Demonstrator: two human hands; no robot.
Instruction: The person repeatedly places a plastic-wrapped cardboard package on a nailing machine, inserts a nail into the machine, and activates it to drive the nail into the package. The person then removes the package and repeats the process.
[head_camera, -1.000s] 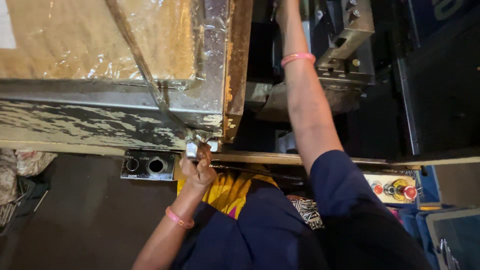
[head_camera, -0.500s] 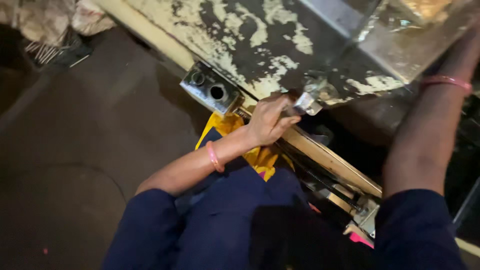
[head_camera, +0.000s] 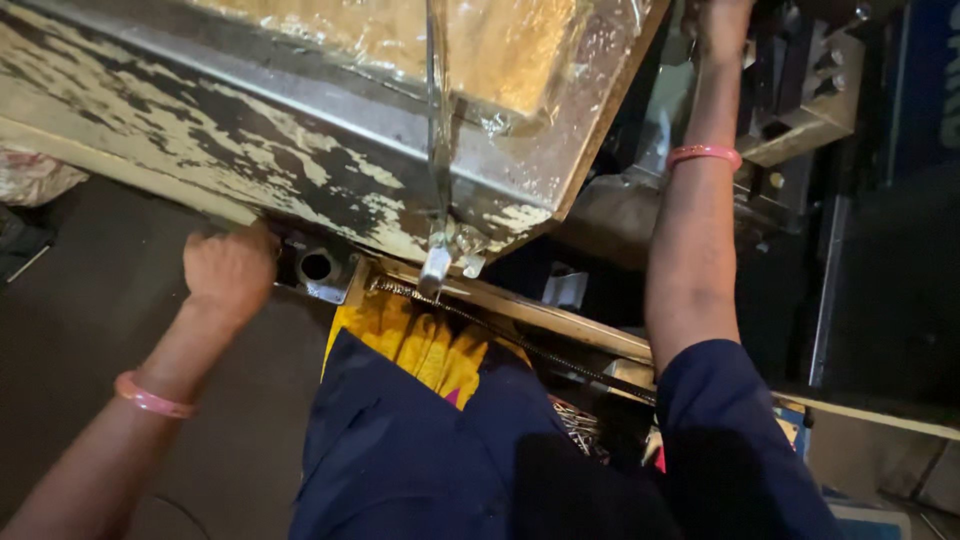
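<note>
Chipped cream paint covers the metal edge of the counter (head_camera: 250, 150), with dark bare patches showing through along its length. Your left hand (head_camera: 232, 272) is curled into a fist at the lower lip of that edge, just left of a small metal bracket with a round socket (head_camera: 318, 266). The grip is closed tight, but the fingers fold away from the camera, so I cannot tell what, if anything, they hold. A pink bangle (head_camera: 150, 398) sits on that wrist.

Your right arm reaches up and away towards the dark machine (head_camera: 800, 100) at the top right. The right hand (head_camera: 722, 20) is cut off by the top of the frame; its grip cannot be judged. A second pink bangle (head_camera: 704, 154) circles the right wrist.

On the counter lies a block wrapped in clear plastic film (head_camera: 500, 50), yellowish-brown beneath the wrap. A thin metal blade (head_camera: 436, 150) runs down across it and ends at a small clamp (head_camera: 436, 268) below the counter's corner, well apart from your left fist. A toothed rod (head_camera: 500, 335) runs along the rail under the counter. You wear a dark blue coat (head_camera: 420, 450) over yellow cloth (head_camera: 420, 345).
</note>
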